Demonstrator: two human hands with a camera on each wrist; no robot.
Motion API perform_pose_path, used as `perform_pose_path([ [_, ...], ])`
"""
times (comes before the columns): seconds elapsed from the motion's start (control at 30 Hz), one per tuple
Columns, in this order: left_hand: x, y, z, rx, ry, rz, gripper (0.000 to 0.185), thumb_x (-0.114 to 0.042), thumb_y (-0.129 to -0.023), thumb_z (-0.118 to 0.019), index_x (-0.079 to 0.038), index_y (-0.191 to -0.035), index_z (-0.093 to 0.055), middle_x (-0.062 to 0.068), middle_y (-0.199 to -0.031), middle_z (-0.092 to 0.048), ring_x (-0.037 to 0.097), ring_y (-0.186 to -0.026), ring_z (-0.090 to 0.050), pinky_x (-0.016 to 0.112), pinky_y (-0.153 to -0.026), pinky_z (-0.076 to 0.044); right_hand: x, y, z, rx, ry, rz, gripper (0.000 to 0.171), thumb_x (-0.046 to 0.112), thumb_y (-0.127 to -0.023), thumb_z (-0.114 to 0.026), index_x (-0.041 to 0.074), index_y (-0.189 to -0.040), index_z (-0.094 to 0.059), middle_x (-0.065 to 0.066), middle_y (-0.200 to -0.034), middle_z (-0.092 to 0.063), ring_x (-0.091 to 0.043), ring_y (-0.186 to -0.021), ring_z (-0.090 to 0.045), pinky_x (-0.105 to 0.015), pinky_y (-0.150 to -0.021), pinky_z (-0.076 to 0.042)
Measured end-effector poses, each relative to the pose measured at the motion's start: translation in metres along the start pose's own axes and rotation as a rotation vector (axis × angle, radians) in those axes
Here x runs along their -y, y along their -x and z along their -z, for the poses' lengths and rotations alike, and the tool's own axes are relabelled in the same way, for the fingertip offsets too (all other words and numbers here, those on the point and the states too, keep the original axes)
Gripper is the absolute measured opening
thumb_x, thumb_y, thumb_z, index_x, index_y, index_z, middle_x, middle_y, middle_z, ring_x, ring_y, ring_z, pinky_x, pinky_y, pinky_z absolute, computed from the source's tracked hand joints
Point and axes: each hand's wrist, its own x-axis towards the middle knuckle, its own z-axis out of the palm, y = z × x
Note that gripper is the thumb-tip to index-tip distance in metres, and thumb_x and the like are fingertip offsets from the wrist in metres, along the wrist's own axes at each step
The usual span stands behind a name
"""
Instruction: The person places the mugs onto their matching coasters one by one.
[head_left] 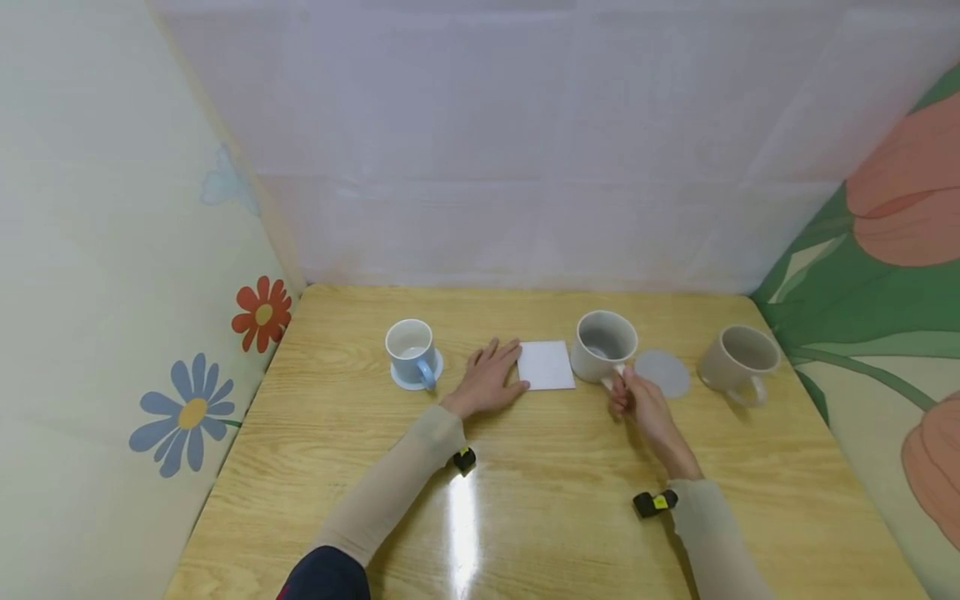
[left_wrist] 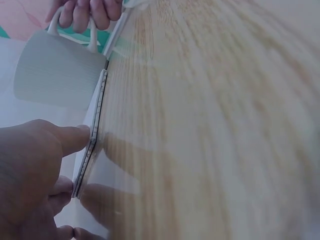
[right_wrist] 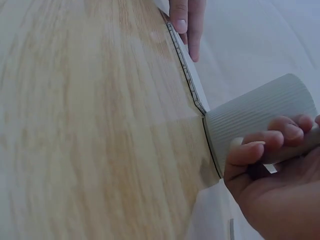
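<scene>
A whitish ribbed mug (head_left: 592, 362) is upright just right of a white square coaster (head_left: 546, 365). My right hand (head_left: 648, 408) grips the mug's handle, its fingers curled through and round it, as the right wrist view (right_wrist: 285, 185) shows closer. The mug's base is very near the coaster's right edge; I cannot tell whether it touches the table. My left hand (head_left: 489, 379) lies at the coaster's left side with fingers extended. Its thumb (left_wrist: 75, 139) touches the near corner of the coaster, and the fingertips reach the far corner.
To the left, a light blue mug (head_left: 411, 354) stands on a pale blue round coaster (head_left: 405, 384). A grey round coaster (head_left: 666, 375) lies right of my right hand. Farther right is a beige mug (head_left: 723, 367). A white cloth wall (head_left: 510, 167) rises behind the wooden table (head_left: 555, 500).
</scene>
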Motion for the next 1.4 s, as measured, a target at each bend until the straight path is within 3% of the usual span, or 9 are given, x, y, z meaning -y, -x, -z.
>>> perform_pose_path([
  [0.2, 0.000, 0.001, 0.001, 0.011, 0.009, 0.002, 0.076, -0.050, -0.109, -0.055, -0.015, -0.171, -0.027, -0.002, -0.180, -0.018, 0.035, -0.167, -0.008, 0.058, -0.135, -0.009, -0.003, -0.003, 0.000, 0.004, -0.041, 0.009, 0.047, 0.030, -0.119, -0.028, 0.005, -0.082, -0.041, 0.001, -0.075, -0.038, -0.011, -0.065, -0.036, -0.029, -0.056, -0.027],
  [0.4, 0.002, 0.001, 0.002, 0.023, 0.030, -0.004, 0.076, -0.050, -0.109, -0.055, -0.016, -0.171, -0.026, -0.003, -0.180, -0.016, 0.033, -0.168, -0.006, 0.056, -0.136, -0.007, -0.003, -0.002, -0.001, -0.004, -0.084, 0.013, 0.047, 0.027, -0.119, -0.026, 0.006, -0.080, -0.038, 0.002, -0.074, -0.036, -0.015, -0.064, -0.030, -0.036, -0.061, -0.018],
  [0.97, 0.010, -0.001, -0.002, 0.063, -0.008, -0.041, 0.077, -0.052, -0.112, -0.044, -0.016, -0.173, -0.014, -0.002, -0.181, -0.006, 0.031, -0.168, 0.003, 0.055, -0.136, 0.001, -0.006, -0.002, -0.004, -0.048, -0.136, 0.029, 0.047, 0.029, -0.119, -0.030, 0.008, -0.078, -0.039, 0.004, -0.074, -0.038, -0.012, -0.065, -0.032, -0.030, -0.060, -0.021],
  [1.27, 0.020, -0.003, -0.010, 0.073, 0.031, -0.036, 0.080, -0.058, -0.110, -0.042, -0.020, -0.173, -0.011, -0.006, -0.181, -0.002, 0.026, -0.168, 0.008, 0.052, -0.135, 0.006, -0.006, 0.001, -0.007, -0.060, -0.142, 0.013, 0.046, 0.030, -0.119, -0.031, 0.007, -0.081, -0.041, 0.003, -0.075, -0.039, -0.011, -0.066, -0.036, -0.025, -0.059, -0.029],
  [1.4, 0.018, -0.001, -0.008, 0.066, 0.039, -0.035, 0.079, -0.057, -0.110, -0.043, -0.020, -0.173, -0.012, -0.007, -0.181, -0.003, 0.026, -0.168, 0.008, 0.052, -0.136, 0.006, -0.005, 0.000, -0.007, -0.057, -0.135, 0.028, 0.045, 0.028, -0.119, -0.029, 0.007, -0.080, -0.040, 0.003, -0.074, -0.038, -0.013, -0.066, -0.034, -0.029, -0.058, -0.025],
])
